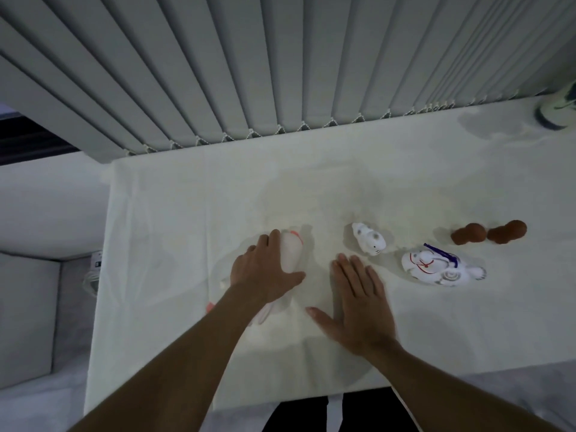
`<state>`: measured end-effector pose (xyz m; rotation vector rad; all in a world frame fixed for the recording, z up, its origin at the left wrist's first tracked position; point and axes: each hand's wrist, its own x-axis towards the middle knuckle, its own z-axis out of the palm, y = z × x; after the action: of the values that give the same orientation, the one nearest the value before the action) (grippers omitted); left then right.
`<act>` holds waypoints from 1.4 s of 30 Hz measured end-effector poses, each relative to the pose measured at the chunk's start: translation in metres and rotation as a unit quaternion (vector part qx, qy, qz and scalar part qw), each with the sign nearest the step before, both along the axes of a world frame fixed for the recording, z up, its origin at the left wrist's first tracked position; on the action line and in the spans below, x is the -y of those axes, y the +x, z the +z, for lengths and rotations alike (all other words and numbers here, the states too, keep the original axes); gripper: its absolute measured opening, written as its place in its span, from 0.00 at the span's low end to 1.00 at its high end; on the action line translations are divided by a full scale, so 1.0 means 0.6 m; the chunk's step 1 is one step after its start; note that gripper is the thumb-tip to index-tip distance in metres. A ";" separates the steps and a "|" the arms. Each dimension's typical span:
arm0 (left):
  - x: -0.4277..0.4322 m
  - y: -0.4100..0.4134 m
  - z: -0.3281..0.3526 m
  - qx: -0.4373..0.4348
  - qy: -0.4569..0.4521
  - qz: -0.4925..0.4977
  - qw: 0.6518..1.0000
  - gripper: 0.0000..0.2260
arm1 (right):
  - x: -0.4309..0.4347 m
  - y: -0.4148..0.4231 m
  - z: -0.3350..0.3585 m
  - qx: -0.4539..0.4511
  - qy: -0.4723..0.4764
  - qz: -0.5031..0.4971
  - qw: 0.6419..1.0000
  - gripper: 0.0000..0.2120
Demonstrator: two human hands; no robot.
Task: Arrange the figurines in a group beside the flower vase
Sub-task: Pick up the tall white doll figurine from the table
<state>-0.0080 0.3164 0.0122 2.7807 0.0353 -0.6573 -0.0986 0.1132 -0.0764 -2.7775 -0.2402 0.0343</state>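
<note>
Figurines sit right of my hands: small white one (369, 238), larger white one (436, 268), two brown ones (487, 232). My left hand (265, 269) wraps the white vase (291, 251); right hand (360, 300) lies flat, empty, on the cloth (187, 213).

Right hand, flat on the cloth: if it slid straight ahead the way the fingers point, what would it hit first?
Probably the small white figurine. The right hand points up and slightly left, so it may only clip it or pass just beside; depth is unclear.
</note>
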 end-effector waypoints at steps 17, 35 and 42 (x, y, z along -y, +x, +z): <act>-0.007 -0.004 -0.001 -0.016 0.007 0.015 1.000 0.39 | 0.001 0.001 -0.006 -0.015 0.003 -0.004 1.000 0.46; -0.055 -0.056 0.033 -0.017 -0.070 0.096 0.993 0.41 | 0.003 -0.002 -0.008 -0.026 -0.020 -0.002 0.999 0.49; -0.031 -0.025 0.082 0.125 -0.165 0.127 0.970 0.39 | 0.007 -0.006 -0.011 -0.023 -0.019 0.015 0.999 0.47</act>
<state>-0.0229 0.3347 0.0615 2.4580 0.2084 -0.2219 -0.1025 0.1091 -0.0828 -2.8072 -0.2717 0.1124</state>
